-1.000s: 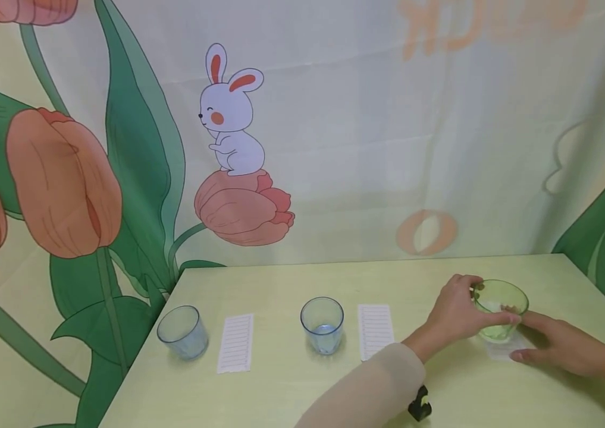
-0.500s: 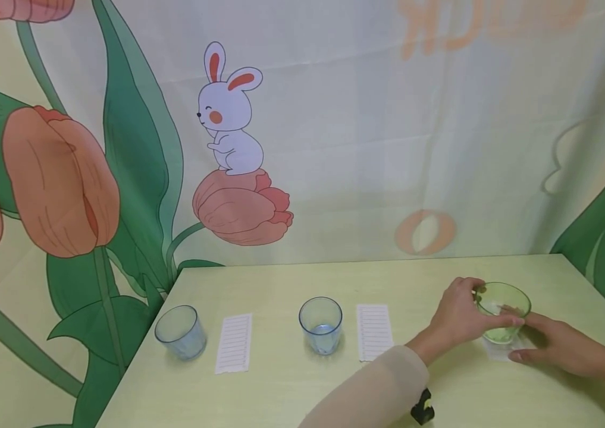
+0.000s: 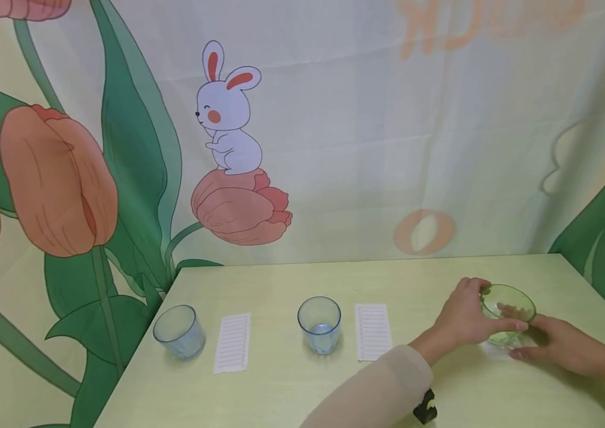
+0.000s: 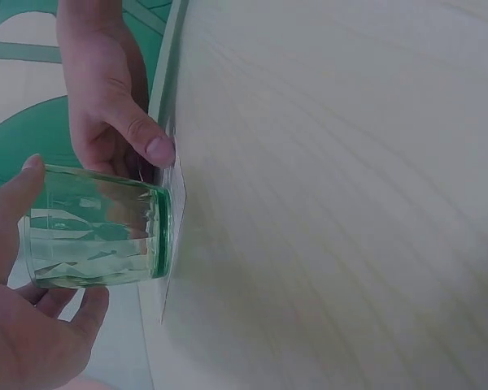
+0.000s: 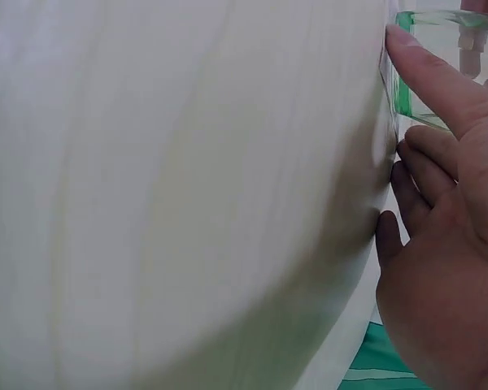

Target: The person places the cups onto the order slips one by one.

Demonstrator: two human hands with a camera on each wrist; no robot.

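My left hand [image 3: 460, 315] grips a green clear glass [image 4: 98, 236] near its rim, thumb on one side and fingers on the other. The glass stands low over a white paper slip [image 3: 497, 352], its base right at the paper in the left wrist view. My right hand [image 3: 564, 348] lies beside the base with its fingers extended. In the right wrist view, the thumb of this hand [image 5: 464, 203] reaches to the paper by the base, and its other fingertips rest along the tabletop. The glass hides part of the slip.
A bluish glass [image 3: 180, 334] stands at the left of the table [image 3: 275, 392], with a lined paper slip [image 3: 232, 343] to its right. Another bluish glass [image 3: 320, 327] stands mid-table, a second lined slip [image 3: 373, 333] beside it. A printed curtain [image 3: 334, 148] hangs behind.
My left hand and the green glass have shifted slightly to the right, covering more of the slip. My right hand stays almost in place. The head view has drifted a little.
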